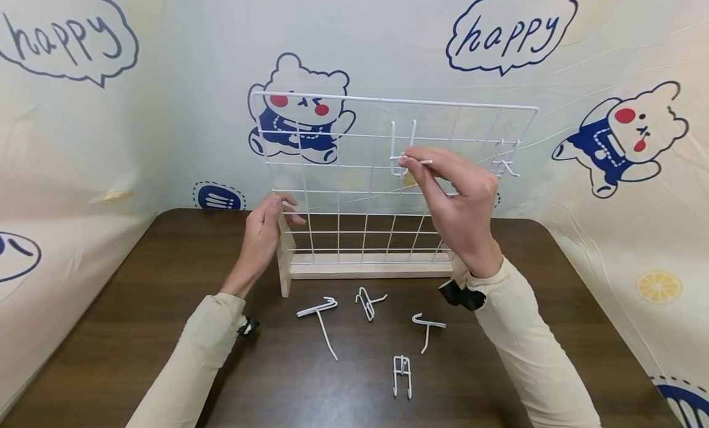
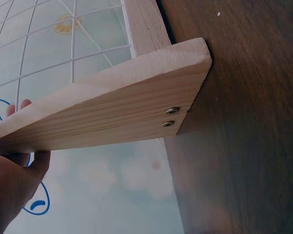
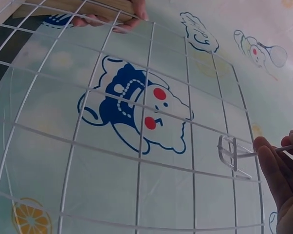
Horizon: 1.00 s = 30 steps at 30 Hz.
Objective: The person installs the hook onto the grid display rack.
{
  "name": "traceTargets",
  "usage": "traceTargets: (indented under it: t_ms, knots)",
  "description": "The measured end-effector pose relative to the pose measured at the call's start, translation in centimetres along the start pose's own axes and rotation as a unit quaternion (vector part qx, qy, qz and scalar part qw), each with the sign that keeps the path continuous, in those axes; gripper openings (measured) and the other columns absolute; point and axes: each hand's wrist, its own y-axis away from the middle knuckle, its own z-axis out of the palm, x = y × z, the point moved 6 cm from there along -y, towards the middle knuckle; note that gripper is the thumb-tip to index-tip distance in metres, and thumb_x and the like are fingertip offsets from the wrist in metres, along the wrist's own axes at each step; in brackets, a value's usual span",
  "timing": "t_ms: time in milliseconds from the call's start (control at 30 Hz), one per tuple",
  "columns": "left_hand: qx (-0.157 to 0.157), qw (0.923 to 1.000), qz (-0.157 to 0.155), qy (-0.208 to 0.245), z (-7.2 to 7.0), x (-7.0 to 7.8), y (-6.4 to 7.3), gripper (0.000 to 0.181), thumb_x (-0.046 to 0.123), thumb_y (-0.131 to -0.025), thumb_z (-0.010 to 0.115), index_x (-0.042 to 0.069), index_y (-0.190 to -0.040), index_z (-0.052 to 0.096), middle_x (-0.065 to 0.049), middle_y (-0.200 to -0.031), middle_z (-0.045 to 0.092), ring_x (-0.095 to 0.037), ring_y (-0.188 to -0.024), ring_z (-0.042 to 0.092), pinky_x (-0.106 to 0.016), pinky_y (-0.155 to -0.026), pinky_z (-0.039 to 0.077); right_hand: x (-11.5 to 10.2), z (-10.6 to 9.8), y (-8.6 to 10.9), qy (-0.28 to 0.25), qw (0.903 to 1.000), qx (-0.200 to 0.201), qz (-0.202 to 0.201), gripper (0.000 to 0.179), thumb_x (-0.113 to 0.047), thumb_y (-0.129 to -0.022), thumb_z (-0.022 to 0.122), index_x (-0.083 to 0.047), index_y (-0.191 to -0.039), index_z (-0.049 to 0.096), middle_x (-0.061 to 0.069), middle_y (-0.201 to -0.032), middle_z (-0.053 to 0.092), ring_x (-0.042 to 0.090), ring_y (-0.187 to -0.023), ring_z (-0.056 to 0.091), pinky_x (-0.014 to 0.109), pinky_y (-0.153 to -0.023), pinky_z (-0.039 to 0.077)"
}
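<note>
My right hand (image 1: 462,197) pinches the stem of a white wire hook (image 1: 394,146) between thumb and fingertips. The hook's two-pronged back overlaps the upper part of a white wire grid (image 1: 338,214). In the right wrist view, the hook's frame (image 3: 228,153) lies right at the grid wires, with the fingertips behind its stem. My left hand (image 1: 263,228) grips the upper end of the wooden side post (image 2: 112,109) of the grid's stand, fingers on one side and thumb on the other. Another white hook (image 1: 503,163) hangs at the grid's right edge.
Several white wire hooks lie on the brown table (image 1: 232,379) in front of the stand, among them a long-armed hook (image 1: 321,311) and a hook with two prongs toward me (image 1: 402,374). A wooden base bar (image 1: 371,270) joins the posts. Behind hangs a printed cloth (image 1: 399,40).
</note>
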Motion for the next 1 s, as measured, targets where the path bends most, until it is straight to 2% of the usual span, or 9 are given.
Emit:
traceTargets:
  t_ms: [67, 200, 400, 500, 600, 733, 900, 1000]
  knots:
    - [0.0, 1.0, 0.001, 0.0, 0.0, -0.1, -0.1, 0.036, 0.015, -0.11, 0.031, -0.009, -0.109, 0.058, -0.03, -0.087, 0.066, -0.04, -0.087, 0.069, -0.045, -0.09, 0.05, 0.3, 0.0, 0.2, 0.001, 1.0, 0.001, 0.005, 0.015, 0.007, -0.082, 0.076, 0.001, -0.096, 0.077, 0.008, -0.091, 0.076, 0.019, -0.079, 0.072, 0.023, -0.078, 0.055]
    - [-0.004, 1.0, -0.002, 0.005, 0.1, -0.2, -0.1, 0.036, 0.016, -0.11, 0.031, -0.009, -0.109, 0.057, -0.031, -0.088, 0.066, -0.045, -0.087, 0.067, -0.041, -0.088, 0.051, 0.7, 0.2, 1.0, 0.008, 0.9999, -0.011, 0.008, 0.014, 0.004, -0.084, 0.075, 0.001, -0.097, 0.077, 0.009, -0.094, 0.076, 0.019, -0.082, 0.071, 0.024, -0.08, 0.055]
    - [-0.007, 0.9999, -0.004, 0.013, 0.2, -0.3, -0.1, 0.037, 0.018, -0.11, 0.032, -0.009, -0.109, 0.057, -0.033, -0.086, 0.065, -0.049, -0.085, 0.066, -0.042, -0.086, 0.051, 1.1, 0.6, 2.4, 0.048, 0.9976, -0.048, 0.01, 0.015, -0.008, -0.09, 0.073, -0.002, -0.103, 0.077, 0.008, -0.105, 0.075, 0.019, -0.097, 0.071, 0.028, -0.087, 0.054]
    - [-0.006, 0.9999, -0.003, 0.013, 0.3, -0.4, -0.1, 0.037, 0.018, -0.11, 0.031, -0.009, -0.109, 0.057, -0.034, -0.086, 0.065, -0.05, -0.085, 0.065, -0.042, -0.085, 0.051, 1.2, 1.1, 3.2, 0.061, 0.9954, -0.073, 0.011, 0.019, -0.009, -0.091, 0.071, -0.002, -0.109, 0.075, 0.009, -0.112, 0.074, 0.019, -0.105, 0.07, 0.028, -0.092, 0.053]
    - [-0.005, 0.9999, -0.002, 0.013, 0.3, -0.4, -0.1, 0.037, 0.018, -0.11, 0.031, -0.009, -0.109, 0.056, -0.034, -0.085, 0.065, -0.05, -0.085, 0.065, -0.042, -0.084, 0.051, 1.1, 1.4, 4.0, 0.054, 0.9943, -0.089, 0.019, 0.028, -0.004, -0.09, 0.071, 0.0, -0.118, 0.071, 0.01, -0.121, 0.07, 0.021, -0.109, 0.069, 0.028, -0.091, 0.055]
    - [-0.004, 0.9999, 0.004, 0.012, 0.3, -0.3, -0.2, 0.036, 0.017, -0.11, 0.031, -0.009, -0.109, 0.056, -0.034, -0.086, 0.064, -0.05, -0.084, 0.064, -0.041, -0.084, 0.052, 0.9, 1.6, 4.8, 0.025, 0.9947, -0.092, 0.037, 0.042, 0.005, -0.088, 0.07, 0.003, -0.129, 0.063, 0.012, -0.129, 0.066, 0.024, -0.104, 0.07, 0.028, -0.086, 0.057]
    - [0.002, 0.9999, 0.005, 0.012, 0.2, -0.2, -0.1, 0.036, 0.016, -0.109, 0.032, -0.01, -0.108, 0.056, -0.035, -0.085, 0.064, -0.051, -0.083, 0.063, -0.027, -0.081, 0.053, 0.4, 1.5, 5.4, 0.013, 0.9936, -0.103, 0.043, 0.049, 0.006, -0.088, 0.069, 0.004, -0.135, 0.057, 0.013, -0.137, 0.061, 0.026, -0.106, 0.07, 0.03, -0.086, 0.057]
    - [0.001, 0.9999, 0.002, 0.011, 0.1, -0.2, -0.1, 0.036, 0.016, -0.109, 0.031, -0.011, -0.109, 0.056, -0.035, -0.085, 0.063, -0.05, -0.083, 0.064, -0.025, -0.08, 0.052, 0.1, 1.2, 5.9, 0.012, 0.9933, -0.106, 0.043, 0.049, 0.005, -0.088, 0.069, 0.004, -0.136, 0.056, 0.013, -0.136, 0.061, 0.024, -0.107, 0.069, 0.031, -0.086, 0.057]
